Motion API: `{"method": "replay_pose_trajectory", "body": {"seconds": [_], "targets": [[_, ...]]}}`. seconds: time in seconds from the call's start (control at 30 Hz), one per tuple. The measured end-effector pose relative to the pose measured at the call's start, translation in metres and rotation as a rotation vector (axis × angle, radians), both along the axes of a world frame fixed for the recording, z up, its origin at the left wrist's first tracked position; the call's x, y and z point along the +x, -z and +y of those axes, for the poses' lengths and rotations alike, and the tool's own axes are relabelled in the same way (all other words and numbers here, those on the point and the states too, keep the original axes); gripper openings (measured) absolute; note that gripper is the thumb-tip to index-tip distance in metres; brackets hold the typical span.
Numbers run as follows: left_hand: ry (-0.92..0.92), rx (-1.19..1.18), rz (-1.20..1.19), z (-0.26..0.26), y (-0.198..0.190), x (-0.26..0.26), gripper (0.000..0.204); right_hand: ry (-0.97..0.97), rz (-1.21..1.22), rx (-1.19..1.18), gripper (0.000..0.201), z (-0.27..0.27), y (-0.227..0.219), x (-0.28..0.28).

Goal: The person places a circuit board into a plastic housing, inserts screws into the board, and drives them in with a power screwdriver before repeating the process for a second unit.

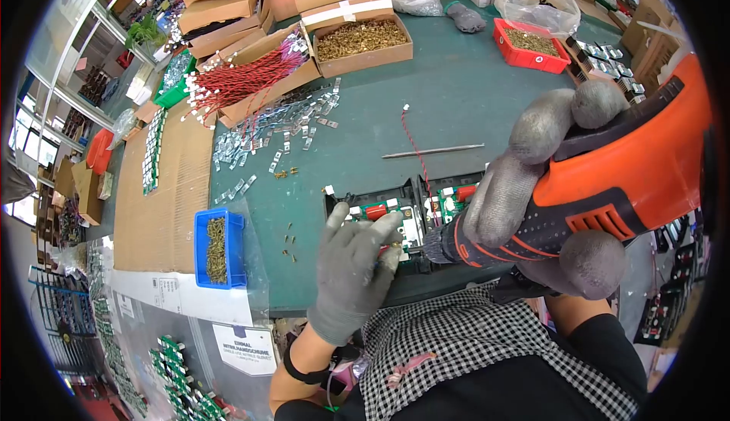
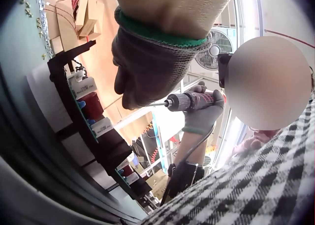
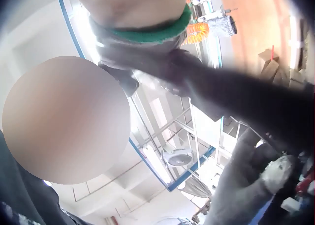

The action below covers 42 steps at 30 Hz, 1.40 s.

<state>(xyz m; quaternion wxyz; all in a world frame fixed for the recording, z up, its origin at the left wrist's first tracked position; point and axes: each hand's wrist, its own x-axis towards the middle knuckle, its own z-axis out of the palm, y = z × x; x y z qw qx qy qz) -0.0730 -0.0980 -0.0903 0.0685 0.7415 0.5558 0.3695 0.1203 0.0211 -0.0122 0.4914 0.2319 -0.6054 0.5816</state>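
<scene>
My gloved right hand (image 1: 509, 185) grips an orange and black power drill (image 1: 631, 170). The drill's chuck (image 2: 179, 102) and thin bit point at my gloved left hand (image 1: 353, 269). That hand bends over a green circuit board (image 1: 411, 227) in a black plastic housing (image 1: 372, 195). A brass-coloured screw shows small between its thumb and index finger, at the tip of the bit; the fingers partly hide it. Red components (image 1: 376, 212) sit on the board. A second board (image 1: 445, 207) lies to the right, partly behind the drill, with a red twisted wire (image 1: 414, 144) running up from it.
Loose brass screws (image 1: 289, 242) lie left of the housing, near a blue bin (image 1: 242, 250) of screws. A metal rod (image 1: 433, 151) lies behind the housing. Farther back are scattered metal tabs (image 1: 266, 132), a carton of brass parts (image 1: 365, 66) and a red tray (image 1: 532, 61).
</scene>
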Motion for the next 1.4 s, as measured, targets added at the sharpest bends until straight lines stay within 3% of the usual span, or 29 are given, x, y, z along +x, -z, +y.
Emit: {"method": "replay_pose_trajectory", "body": {"seconds": [0.13,0.7,0.87,1.03,1.13,1.4], "targets": [[0.018,-0.012,0.039,-0.003,0.001,0.006,0.063,0.052,-0.011,-0.052,0.082,-0.008,0.003,0.003],[0.006,0.09,0.095,-0.009,0.005,0.011,0.058,0.182,-0.116,-0.099,0.079,-0.018,0.001,0.0],[-0.086,0.069,0.123,-0.012,0.006,0.014,0.051,0.498,-0.064,-0.347,0.076,-0.046,0.003,-0.027],[-0.141,-0.14,0.287,-0.02,-0.009,-0.005,0.043,0.764,-0.505,-0.015,0.066,-0.036,0.011,-0.016],[-0.121,-0.212,0.235,-0.023,0.005,-0.013,0.028,0.779,-0.544,0.109,0.062,-0.025,0.023,-0.016],[-0.091,-0.19,0.203,-0.02,0.019,-0.02,0.028,0.821,-0.631,0.019,0.058,-0.033,0.021,-0.024]]}}
